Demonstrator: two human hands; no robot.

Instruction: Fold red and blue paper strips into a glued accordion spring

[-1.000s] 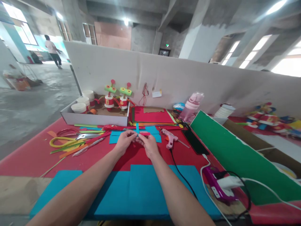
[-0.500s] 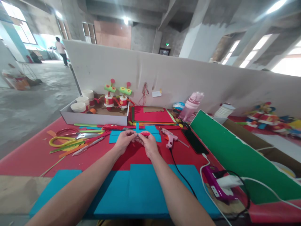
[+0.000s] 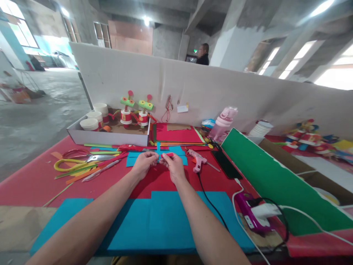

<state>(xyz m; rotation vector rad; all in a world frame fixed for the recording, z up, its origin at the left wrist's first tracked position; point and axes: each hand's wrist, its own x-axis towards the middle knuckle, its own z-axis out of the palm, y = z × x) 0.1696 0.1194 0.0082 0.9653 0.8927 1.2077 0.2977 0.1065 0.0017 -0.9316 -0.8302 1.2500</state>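
Note:
My left hand (image 3: 146, 164) is closed, its thumb and fingers pinching the lower part of an upright blue paper strip (image 3: 158, 148). Close beside it on the right, my right hand (image 3: 173, 166) pinches a small red paper strip (image 3: 167, 155). Both hands are above the red table cover (image 3: 110, 193), with blue paper pieces (image 3: 180, 151) lying just behind them. A pink glue gun (image 3: 197, 159) rests to the right of my right hand. What the curled fingers cover is hidden.
Scissors (image 3: 97, 158), paper strips and a pen (image 3: 102, 170) lie left. A white-edged box (image 3: 110, 138) holds cups and paper figures. Right are a phone (image 3: 226, 165), a purple power strip (image 3: 252, 217) and a green board (image 3: 275, 180). A person (image 3: 203, 55) is behind the partition.
My hands have moved slightly apart, and the red strip tilts a little more. The view has shifted slightly. The person at the far left is gone from view; another shows behind the partition.

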